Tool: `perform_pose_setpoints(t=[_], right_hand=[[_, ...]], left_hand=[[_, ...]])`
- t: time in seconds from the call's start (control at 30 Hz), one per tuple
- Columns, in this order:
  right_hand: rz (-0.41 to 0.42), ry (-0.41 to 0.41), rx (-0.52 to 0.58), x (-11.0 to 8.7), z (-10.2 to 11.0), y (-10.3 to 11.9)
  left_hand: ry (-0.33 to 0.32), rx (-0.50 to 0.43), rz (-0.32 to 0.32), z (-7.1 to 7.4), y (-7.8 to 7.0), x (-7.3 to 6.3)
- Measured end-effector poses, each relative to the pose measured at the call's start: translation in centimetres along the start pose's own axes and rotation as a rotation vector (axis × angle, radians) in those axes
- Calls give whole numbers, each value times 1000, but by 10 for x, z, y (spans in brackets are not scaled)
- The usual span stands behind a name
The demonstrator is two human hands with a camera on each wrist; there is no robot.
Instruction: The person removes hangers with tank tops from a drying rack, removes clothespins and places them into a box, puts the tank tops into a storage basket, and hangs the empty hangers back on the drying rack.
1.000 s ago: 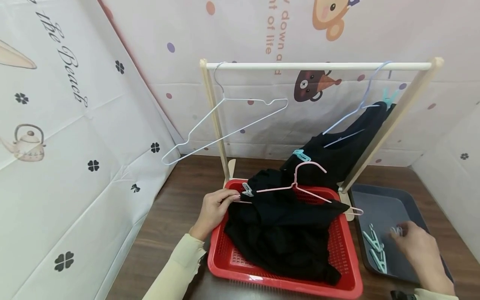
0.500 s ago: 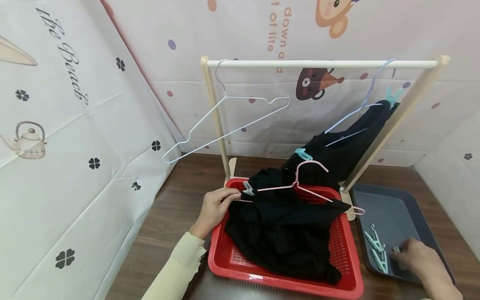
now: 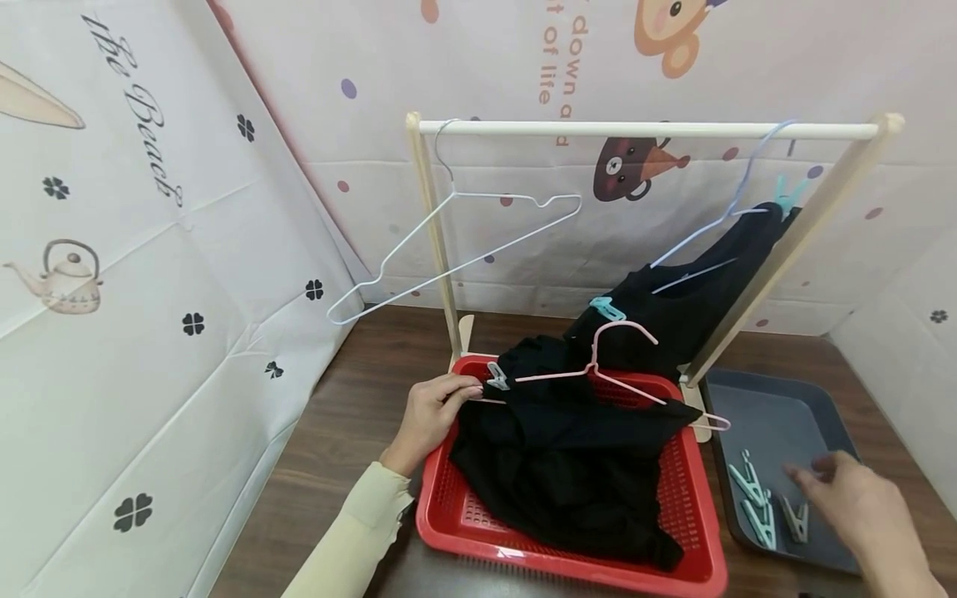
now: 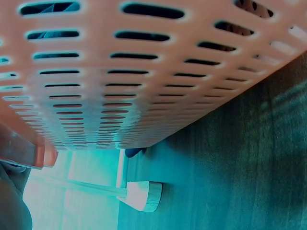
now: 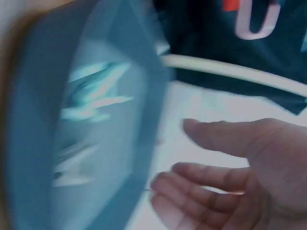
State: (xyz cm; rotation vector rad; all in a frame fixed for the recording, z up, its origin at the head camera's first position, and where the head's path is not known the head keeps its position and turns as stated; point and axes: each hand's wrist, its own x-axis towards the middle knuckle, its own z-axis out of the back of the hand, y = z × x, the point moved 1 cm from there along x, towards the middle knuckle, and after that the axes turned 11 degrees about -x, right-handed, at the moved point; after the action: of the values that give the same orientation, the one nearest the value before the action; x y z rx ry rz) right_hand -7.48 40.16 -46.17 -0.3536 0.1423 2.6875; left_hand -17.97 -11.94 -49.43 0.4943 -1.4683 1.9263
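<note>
My left hand pinches the left end of a pink hanger at the rim of a red basket. A black garment hangs on that hanger and spills down into the basket, with a pale grey clothespin clipped beside my fingertips. My right hand is over a dark grey tray, its fingers loose and nothing between them, as the right wrist view also shows. A grey clothespin lies in the tray next to mint-green clothespins.
Behind the basket stands a rack with a white rail. A bare white hanger hangs at its left. On the right a blue hanger carries another black garment with turquoise clothespins. A printed cloth wall stands to the left.
My right hand has let go of the grey clothespin, which now lies in the tray, and has lifted away from it. My left hand keeps its hold on the hanger.
</note>
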Motion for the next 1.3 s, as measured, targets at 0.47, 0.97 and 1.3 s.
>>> perform_pose_setpoints(t=[0.47, 0.97, 1.3], right_hand=[[550, -940, 297, -64, 89, 95], [1257, -973, 422, -73, 73, 220], [1310, -790, 388, -66, 36, 263]], left_hand=[[4, -6, -4, -2, -2, 1], [-4, 10, 18, -1, -1, -1], [-8, 27, -9, 0, -3, -1]])
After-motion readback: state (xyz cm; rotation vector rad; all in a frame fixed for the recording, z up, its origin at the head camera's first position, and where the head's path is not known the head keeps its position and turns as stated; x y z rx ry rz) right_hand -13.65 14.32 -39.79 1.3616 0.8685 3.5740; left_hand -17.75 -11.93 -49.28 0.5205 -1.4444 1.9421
